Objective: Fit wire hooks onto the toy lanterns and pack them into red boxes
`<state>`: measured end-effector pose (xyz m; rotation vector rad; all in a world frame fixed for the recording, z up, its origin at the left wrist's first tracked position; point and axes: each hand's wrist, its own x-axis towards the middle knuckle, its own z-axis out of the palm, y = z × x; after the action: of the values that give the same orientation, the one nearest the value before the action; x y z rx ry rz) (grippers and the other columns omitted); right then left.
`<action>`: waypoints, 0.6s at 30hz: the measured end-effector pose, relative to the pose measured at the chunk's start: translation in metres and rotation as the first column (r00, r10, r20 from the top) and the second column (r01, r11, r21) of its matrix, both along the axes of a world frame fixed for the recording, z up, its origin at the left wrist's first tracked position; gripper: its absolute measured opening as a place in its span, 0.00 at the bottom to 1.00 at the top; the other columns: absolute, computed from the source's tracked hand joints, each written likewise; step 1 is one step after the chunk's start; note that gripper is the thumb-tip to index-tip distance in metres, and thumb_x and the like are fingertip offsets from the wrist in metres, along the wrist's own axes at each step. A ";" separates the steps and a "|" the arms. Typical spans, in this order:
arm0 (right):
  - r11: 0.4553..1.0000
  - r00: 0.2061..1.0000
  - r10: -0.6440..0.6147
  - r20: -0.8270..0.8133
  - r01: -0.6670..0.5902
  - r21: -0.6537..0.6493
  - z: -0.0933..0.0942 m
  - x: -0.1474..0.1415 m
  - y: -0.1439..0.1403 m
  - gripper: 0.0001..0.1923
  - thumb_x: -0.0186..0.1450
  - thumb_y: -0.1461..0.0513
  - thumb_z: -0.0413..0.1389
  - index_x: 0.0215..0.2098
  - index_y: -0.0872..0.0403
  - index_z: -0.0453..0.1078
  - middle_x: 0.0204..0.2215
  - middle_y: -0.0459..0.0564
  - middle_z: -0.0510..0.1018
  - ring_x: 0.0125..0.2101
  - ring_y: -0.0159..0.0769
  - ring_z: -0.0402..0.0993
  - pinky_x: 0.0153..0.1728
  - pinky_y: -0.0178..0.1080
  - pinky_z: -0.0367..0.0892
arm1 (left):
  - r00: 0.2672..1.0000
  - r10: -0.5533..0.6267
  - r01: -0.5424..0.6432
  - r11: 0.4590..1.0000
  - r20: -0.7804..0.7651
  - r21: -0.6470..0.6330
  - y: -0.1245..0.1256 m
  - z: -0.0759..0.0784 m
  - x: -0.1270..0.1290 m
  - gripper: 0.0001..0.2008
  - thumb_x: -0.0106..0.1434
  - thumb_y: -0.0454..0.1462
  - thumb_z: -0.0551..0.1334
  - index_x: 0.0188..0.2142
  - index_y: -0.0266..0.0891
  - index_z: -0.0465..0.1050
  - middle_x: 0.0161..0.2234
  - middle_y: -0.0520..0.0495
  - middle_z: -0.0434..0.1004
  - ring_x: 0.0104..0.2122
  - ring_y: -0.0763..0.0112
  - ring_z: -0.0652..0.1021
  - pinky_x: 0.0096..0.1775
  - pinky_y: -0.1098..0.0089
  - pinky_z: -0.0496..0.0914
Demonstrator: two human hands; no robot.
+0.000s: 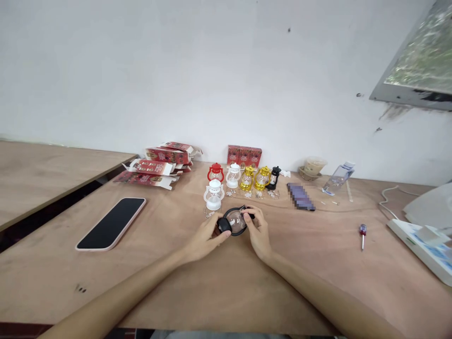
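A small black toy lantern [235, 221] with a clear globe lies on its side on the wooden table [318, 263], held between both my hands. My left hand [205, 239] grips its black base end. My right hand [258, 230] pinches the top end with fingers curled over it. Just behind stands a white lantern [213, 195]. Further back is a row of lanterns: red [215, 173], white [233, 175], two gold [254, 178] and a black one [273, 178].
A dark phone in a pink case [111, 223] lies at the left. Opened red boxes [158, 162] and upright red boxes [244, 155] sit near the wall. A small screwdriver [362, 234], a plastic bottle [338, 178], a cup [312, 167] and a white box [425, 247] are at the right.
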<state>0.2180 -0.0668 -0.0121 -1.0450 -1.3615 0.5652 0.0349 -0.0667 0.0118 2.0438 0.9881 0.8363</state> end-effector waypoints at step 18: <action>0.983 0.989 0.085 -0.123 -0.104 -0.152 -0.007 0.006 0.008 0.15 0.59 0.49 0.54 0.28 0.53 0.68 0.35 0.50 0.69 0.36 0.36 0.69 0.33 0.37 0.67 | 0.966 0.252 -0.257 0.963 0.056 0.086 -0.009 0.009 -0.006 0.17 0.54 0.43 0.61 0.41 0.39 0.62 0.37 0.46 0.73 0.38 0.63 0.75 0.39 0.64 0.69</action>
<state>0.2238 -0.0584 -0.0189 -1.0610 -1.2841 0.8038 0.0292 -0.0758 0.0208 1.9916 1.2257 1.0746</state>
